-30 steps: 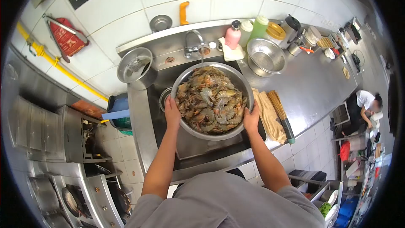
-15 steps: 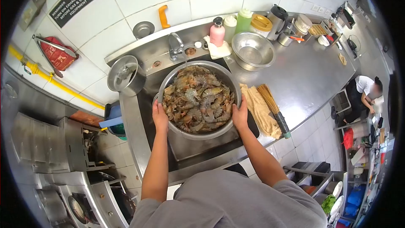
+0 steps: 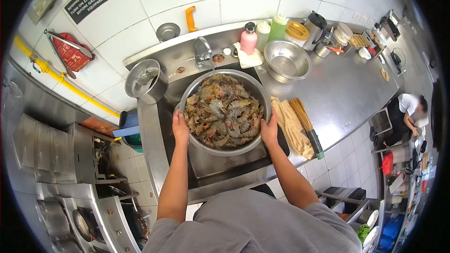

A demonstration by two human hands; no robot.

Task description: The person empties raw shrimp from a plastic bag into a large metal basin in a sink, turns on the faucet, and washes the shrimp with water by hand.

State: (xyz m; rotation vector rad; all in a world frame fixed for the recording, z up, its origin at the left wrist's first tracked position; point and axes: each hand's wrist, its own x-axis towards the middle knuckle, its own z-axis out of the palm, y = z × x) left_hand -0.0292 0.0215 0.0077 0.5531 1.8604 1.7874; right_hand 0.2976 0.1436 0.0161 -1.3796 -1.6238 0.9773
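Note:
A large round metal bowl [image 3: 225, 152] heaped with raw shrimp [image 3: 224, 110] is held over the sink [image 3: 211, 173]. My left hand [image 3: 180, 127] grips the bowl's left side, and my right hand [image 3: 269, 129] grips its right side, the fingers of both partly hidden by the rim. Just behind the bowl stands the faucet [image 3: 203, 52], its spout above the far rim, with what looks like a thin stream of water falling from it. To the right of my right hand lie a tan cloth [image 3: 293, 131] and a bundle of thin sticks with a dark wrapped handle [image 3: 307, 129].
A metal pot [image 3: 146, 82] stands left of the sink. An empty metal bowl [image 3: 287, 61], a pink bottle [image 3: 248, 40], a green bottle [image 3: 278, 27] and a kettle [image 3: 315, 30] line the counter's back. Another person [image 3: 408, 112] works far right; a stove [image 3: 89, 220] is lower left.
The camera view has shifted slightly, so the whole scene sits a little right and lower. Both hands keep their hold on the bowl, which stays under the faucet.

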